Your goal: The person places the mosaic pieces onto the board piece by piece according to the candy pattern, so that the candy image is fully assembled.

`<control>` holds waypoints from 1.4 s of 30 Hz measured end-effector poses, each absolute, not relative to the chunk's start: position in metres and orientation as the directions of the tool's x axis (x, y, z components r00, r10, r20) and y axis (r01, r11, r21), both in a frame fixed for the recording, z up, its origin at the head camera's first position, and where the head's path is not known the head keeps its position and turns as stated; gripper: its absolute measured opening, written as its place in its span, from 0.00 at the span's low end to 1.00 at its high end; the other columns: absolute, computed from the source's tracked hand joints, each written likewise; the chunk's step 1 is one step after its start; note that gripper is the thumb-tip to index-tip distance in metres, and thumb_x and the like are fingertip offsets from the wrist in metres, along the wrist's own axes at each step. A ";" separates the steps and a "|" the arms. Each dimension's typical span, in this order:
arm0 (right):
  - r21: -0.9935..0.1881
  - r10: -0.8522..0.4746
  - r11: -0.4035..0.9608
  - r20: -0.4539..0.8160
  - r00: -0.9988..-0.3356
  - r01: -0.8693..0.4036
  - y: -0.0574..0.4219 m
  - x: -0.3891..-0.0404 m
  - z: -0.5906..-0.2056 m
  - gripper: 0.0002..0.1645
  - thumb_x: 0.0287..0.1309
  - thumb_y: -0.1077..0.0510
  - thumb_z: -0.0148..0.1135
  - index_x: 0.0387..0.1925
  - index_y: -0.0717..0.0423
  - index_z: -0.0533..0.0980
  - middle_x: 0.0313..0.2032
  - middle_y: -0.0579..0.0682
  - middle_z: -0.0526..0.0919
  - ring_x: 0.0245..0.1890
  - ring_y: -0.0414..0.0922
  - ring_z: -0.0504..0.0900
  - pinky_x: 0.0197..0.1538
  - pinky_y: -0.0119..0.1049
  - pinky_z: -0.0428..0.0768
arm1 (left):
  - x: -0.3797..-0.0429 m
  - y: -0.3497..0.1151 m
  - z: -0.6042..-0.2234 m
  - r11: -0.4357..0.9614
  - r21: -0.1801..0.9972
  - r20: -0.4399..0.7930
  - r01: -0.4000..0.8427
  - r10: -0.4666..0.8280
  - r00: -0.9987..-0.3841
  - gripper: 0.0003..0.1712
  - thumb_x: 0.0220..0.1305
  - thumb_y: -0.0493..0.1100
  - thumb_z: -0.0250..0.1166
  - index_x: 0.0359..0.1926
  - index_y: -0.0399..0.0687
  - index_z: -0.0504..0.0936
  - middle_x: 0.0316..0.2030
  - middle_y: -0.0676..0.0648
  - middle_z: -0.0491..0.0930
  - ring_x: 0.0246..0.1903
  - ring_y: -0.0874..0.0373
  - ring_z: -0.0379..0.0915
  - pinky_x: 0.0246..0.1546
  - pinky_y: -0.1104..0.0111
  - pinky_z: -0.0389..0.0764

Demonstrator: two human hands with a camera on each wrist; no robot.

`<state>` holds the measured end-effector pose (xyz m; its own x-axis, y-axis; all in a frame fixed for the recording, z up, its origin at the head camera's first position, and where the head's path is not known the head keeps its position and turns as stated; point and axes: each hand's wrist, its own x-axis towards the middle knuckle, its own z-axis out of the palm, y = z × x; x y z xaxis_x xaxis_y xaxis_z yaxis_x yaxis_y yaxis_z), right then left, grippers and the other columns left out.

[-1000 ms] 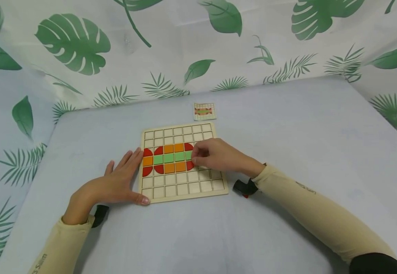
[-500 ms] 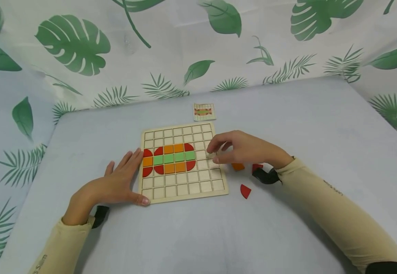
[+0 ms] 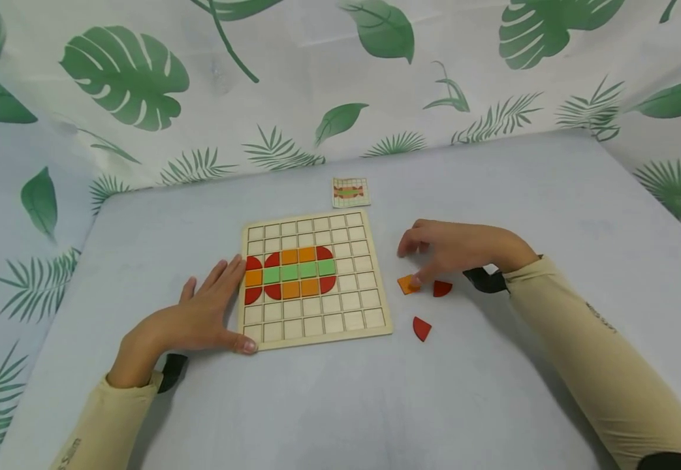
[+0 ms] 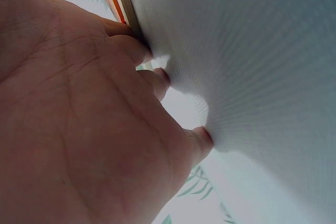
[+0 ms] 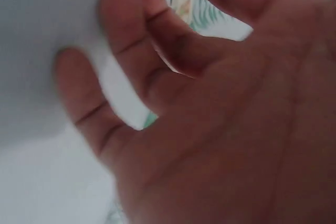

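My left hand [image 3: 202,320] rests with spread fingers along the left side of a square wooden grid board [image 3: 333,323], thumb at its near left corner. In the left wrist view, its fingertips [image 4: 203,139] reach the tabletop beside the board's edge. On the board lie red rounded tiles [image 3: 327,284], orange squares [image 3: 289,256] and a row of green squares [image 3: 289,272]. To the board's right, my right hand [image 3: 463,245] hovers low with loosely bent fingers. Its thumb overlaps a loose orange square tile [image 3: 405,285], while the index finger stays apart from it.
Two loose red quarter-circle tiles lie right of the board, one red tile [image 3: 442,289] under the right hand and another red tile [image 3: 421,328] nearer me. A small pattern card [image 3: 350,192] lies beyond the board. A leaf-printed cloth [image 3: 293,78] hangs behind the table.
My right hand has moved off the board to the right, leaving a green square at the row's end in view and coming over the loose tiles. The left hand has stayed put.
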<state>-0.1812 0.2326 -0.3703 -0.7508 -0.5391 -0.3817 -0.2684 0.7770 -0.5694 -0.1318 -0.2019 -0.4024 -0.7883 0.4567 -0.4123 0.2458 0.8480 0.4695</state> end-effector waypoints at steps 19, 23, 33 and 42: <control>-0.523 -0.467 0.813 -0.323 -0.823 -0.256 0.252 -0.194 -0.379 0.24 0.65 0.47 0.78 0.52 0.54 0.77 0.47 0.56 0.77 0.52 0.54 0.74 0.53 0.50 0.75 | -0.131 -0.200 -0.399 0.853 0.466 -0.418 0.235 0.446 -0.791 0.84 0.50 0.68 0.82 0.87 0.42 0.34 0.86 0.38 0.32 0.83 0.34 0.23 0.73 0.28 0.28; -0.558 -0.502 0.786 -0.325 -0.802 -0.265 0.257 -0.193 -0.380 0.22 0.62 0.52 0.80 0.52 0.51 0.79 0.48 0.52 0.77 0.53 0.52 0.73 0.56 0.50 0.74 | -0.131 -0.200 -0.400 0.854 0.464 -0.420 0.236 0.447 -0.790 0.85 0.50 0.69 0.82 0.87 0.42 0.33 0.86 0.38 0.31 0.83 0.34 0.23 0.73 0.28 0.28; -0.597 -0.569 0.715 -0.196 -0.799 -0.363 0.247 -0.194 -0.388 0.06 0.68 0.65 0.70 0.43 0.53 0.81 0.41 0.47 0.81 0.45 0.48 0.77 0.52 0.46 0.78 | -0.131 -0.201 -0.401 0.846 0.475 -0.412 0.243 0.458 -0.788 0.85 0.50 0.69 0.82 0.87 0.43 0.33 0.86 0.38 0.31 0.83 0.34 0.23 0.72 0.27 0.29; -0.575 -0.494 0.733 -0.082 -0.866 -0.364 0.242 -0.200 -0.393 0.08 0.78 0.63 0.60 0.40 0.57 0.83 0.32 0.48 0.81 0.36 0.47 0.77 0.42 0.43 0.76 | -0.131 -0.202 -0.402 0.846 0.472 -0.408 0.249 0.459 -0.789 0.85 0.49 0.69 0.83 0.87 0.43 0.33 0.86 0.38 0.31 0.83 0.34 0.22 0.72 0.27 0.29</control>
<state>-0.2004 0.2417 -0.3930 -0.8656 -0.4941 -0.0819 -0.3640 0.7330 -0.5746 -0.1313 -0.2021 -0.4016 -0.7890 0.4595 -0.4078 0.2488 0.8459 0.4717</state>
